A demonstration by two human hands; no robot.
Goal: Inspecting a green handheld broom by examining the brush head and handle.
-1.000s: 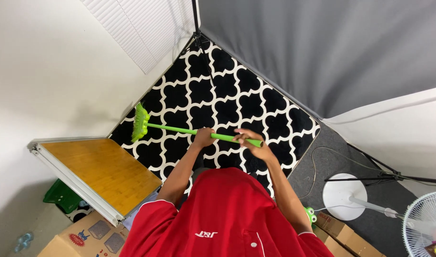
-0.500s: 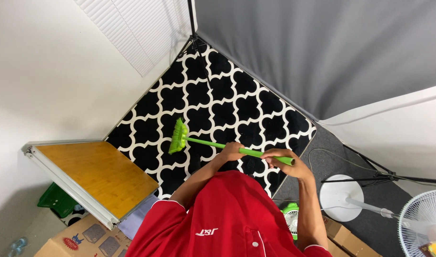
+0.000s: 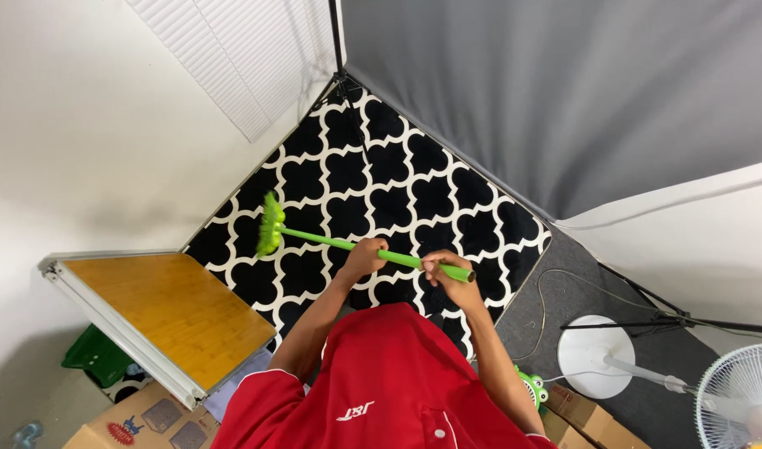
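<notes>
I hold a bright green broom over a black-and-white patterned rug (image 3: pixel 414 191). My left hand (image 3: pixel 365 256) grips the middle of the green handle (image 3: pixel 323 242). My right hand (image 3: pixel 444 273) grips the handle near its end. The green broom head (image 3: pixel 270 224) rests on the rug's left part, close to the white wall. My red shirt (image 3: pixel 381 382) fills the bottom of the view.
A wooden-topped table (image 3: pixel 165 308) stands at the left, a green bin (image 3: pixel 94 357) and cardboard boxes (image 3: pixel 148 416) below it. A grey backdrop (image 3: pixel 564 91) hangs behind the rug. A white fan base (image 3: pixel 596 356), fan (image 3: pixel 743 391), cable and green toy (image 3: pixel 531 389) lie right.
The broom head swept right toward my body, then back out to the left. Both hands stayed on the handle and moved with it.
</notes>
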